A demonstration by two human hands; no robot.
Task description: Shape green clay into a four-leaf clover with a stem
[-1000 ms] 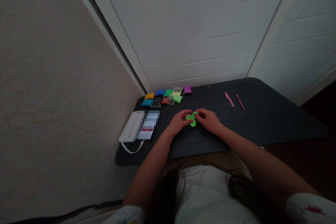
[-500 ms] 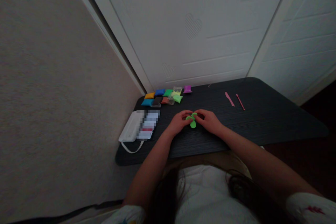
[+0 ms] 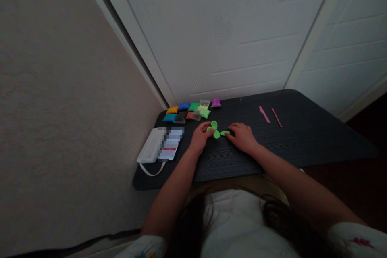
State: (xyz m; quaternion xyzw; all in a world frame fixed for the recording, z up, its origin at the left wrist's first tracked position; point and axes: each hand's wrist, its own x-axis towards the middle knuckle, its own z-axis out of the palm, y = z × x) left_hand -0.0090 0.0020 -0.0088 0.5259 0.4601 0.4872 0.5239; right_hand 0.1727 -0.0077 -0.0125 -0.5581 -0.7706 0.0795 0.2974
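Three rounded light green clay petals, joined at the middle into a clover shape (image 3: 216,133), are pinched at their left side by my left hand (image 3: 199,138). To the right, a separate flat green clay petal (image 3: 223,133) points toward the clover with a small gap between them. My right hand (image 3: 242,136) has its thumb and fingertips closed on that petal's right end. Both hands are low over the dark table (image 3: 290,141); whether the pieces touch its surface I cannot tell.
Several coloured clay packets (image 3: 184,107) lie along the back left. A white power bank (image 3: 151,145) is cabled to a phone (image 3: 171,145) at the left. On the right are a pink clay knife (image 3: 265,114) and a thin pink stick tool (image 3: 277,117). A white panelled door (image 3: 242,56) stands behind.
My hands have moved apart. The clover shape has shifted left and turned in my left hand, and a separate petal now shows at my right fingertips.
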